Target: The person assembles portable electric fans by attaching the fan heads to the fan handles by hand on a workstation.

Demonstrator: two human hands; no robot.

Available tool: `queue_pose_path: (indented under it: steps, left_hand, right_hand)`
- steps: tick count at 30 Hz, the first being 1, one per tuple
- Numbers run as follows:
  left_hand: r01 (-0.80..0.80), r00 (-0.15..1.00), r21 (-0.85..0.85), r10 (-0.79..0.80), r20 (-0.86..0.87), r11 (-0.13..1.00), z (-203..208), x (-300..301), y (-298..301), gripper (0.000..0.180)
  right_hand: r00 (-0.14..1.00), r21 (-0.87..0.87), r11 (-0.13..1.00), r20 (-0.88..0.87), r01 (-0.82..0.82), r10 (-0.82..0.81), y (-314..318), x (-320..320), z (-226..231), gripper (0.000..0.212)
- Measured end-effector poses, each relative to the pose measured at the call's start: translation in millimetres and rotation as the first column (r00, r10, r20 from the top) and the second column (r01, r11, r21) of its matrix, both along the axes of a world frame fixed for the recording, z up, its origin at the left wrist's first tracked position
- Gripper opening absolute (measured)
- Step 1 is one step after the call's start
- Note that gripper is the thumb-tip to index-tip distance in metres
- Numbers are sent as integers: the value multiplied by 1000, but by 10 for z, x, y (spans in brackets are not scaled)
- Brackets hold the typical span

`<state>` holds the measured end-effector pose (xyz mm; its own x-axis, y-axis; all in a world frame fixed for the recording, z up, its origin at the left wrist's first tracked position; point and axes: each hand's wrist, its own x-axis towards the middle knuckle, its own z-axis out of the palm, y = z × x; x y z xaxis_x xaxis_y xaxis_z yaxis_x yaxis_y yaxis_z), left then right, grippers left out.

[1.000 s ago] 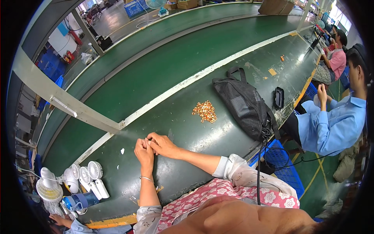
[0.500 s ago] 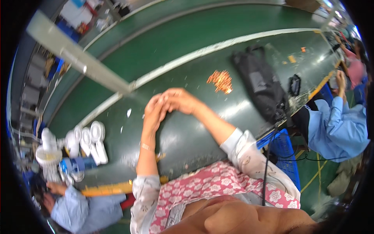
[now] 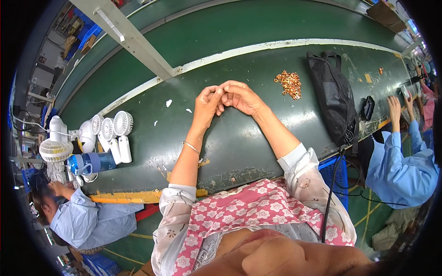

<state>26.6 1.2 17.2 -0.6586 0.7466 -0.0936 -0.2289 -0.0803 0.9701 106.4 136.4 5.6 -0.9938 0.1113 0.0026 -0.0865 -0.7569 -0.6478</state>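
Note:
Above the green worktop [image 3: 239,152], my two hands meet fingertip to fingertip. The left hand [image 3: 207,106] has its thumb and fingers pressed together. Facing it, the right hand [image 3: 244,98] is also closed, its thumb and index finger pinched against the left fingertips. Whatever sits between them is too small or hidden to make out. To the right of my hands lies a loose pile of small shiny copper-coloured metal pieces [image 3: 288,84]. A few white scraps [image 3: 168,103] lie left of my left hand.
White handheld fans [image 3: 123,124] and a blue bottle [image 3: 92,163] stand at the left. A black mesh bag [image 3: 331,96] and a small black object [image 3: 367,108] lie right. A metal post [image 3: 133,41] rises far left. Blue-clad people sit either side; a blue crate [image 3: 338,179] is below.
The whole view has shifted, bringing the worktop's things to the right in the picture. My hands stay together beside the copper pile, with their fingertips now showing more plainly in a pinch.

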Motion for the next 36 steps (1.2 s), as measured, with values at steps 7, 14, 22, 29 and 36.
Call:
queue_pose_path:
  steps: [7,14,22,29,36]
  left_hand:
    - [168,965,11,-167,203,986,27,-207,-46,32]
    - [345,890,72,-351,293,936,71,-332,-103,37]
    - [347,887,70,-352,299,935,50,-339,-89,37]
    - [331,895,54,-331,299,942,64,-315,-97,37]
    - [445,768,192,-483,419,875,184,-313,-139,35]
  right_hand:
    - [999,84,996,16,-38,37,55,5,6,12]
    - [991,201,971,46,-131,124,75,-21,57,12]
    - [991,225,966,67,-129,117,90,-15,65,11]
    - [991,242,962,71,-127,113,71,-13,98,11]
    - [998,401,914,38,-55,44,7,9,155,14]
